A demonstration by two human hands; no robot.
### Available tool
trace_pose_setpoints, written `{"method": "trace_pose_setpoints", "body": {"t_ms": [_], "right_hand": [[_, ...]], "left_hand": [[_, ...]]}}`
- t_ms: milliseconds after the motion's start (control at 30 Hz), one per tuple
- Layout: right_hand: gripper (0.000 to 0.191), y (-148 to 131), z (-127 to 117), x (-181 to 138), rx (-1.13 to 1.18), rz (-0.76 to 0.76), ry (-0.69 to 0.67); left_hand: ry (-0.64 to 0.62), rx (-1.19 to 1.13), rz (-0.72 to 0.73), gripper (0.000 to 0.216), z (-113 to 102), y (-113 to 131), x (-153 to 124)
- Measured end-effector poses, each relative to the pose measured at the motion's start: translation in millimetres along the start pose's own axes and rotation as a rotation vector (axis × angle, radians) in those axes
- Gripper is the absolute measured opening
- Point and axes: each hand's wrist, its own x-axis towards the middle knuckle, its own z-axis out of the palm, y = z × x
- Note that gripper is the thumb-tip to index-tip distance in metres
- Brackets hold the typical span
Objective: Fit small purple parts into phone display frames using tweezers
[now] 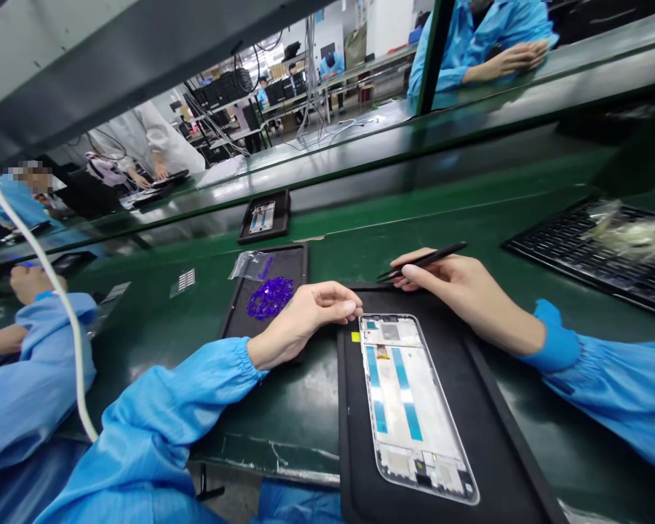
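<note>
A white phone frame with blue strips lies on a black tray in front of me. My left hand rests at the tray's upper left corner, fingers curled together beside the frame's top edge; whether it pinches something small I cannot tell. My right hand holds black tweezers just beyond the frame's top, tips pointing left. A second black tray to the left carries a pile of small purple parts and a clear plastic bag.
A green conveyor belt runs behind. Another tray with a phone frame lies on it. A black gridded tray with clear plastic sits at right. A co-worker's blue sleeve is at left; a white cable hangs there.
</note>
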Motion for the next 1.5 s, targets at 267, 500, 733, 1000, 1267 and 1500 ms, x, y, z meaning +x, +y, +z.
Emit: {"method": "trace_pose_setpoints", "body": {"t_ms": [267,500,733,1000,1267,1500], "right_hand": [[0.04,1.8,-1.3,-2.3,-0.025,0.032,0.014],[0.033,-15.4,6.3,-19.8,0.089,-0.033,0.086],[0.035,-26.7,15.0,-33.5,0.102,-0.032,0.009],[0.032,-25.8,15.8,-34.7,0.194,0.022,-0.016],[0.035,-24.0,17.4,-35.4,0.151,0.018,-0.016],[0.029,-27.5,18.4,-34.4,0.048,-0.077,-0.045]], "left_hand": [[-0.076,-0.055,0.026,0.027,-7.2,-2.2,2.6],[-0.181,-0.114,0.007,0.031,-9.0,-4.6,4.1],[-0.188,-0.076,-0.014,0.033,-6.0,-1.4,3.0],[-0.193,-0.088,0.0,0.03,-5.9,-0.8,2.9],[-0.16,-0.084,-0.027,0.032,-4.3,0.7,3.2],[-0.161,-0.117,-0.06,0.037,-4.4,1.4,4.8]]}}
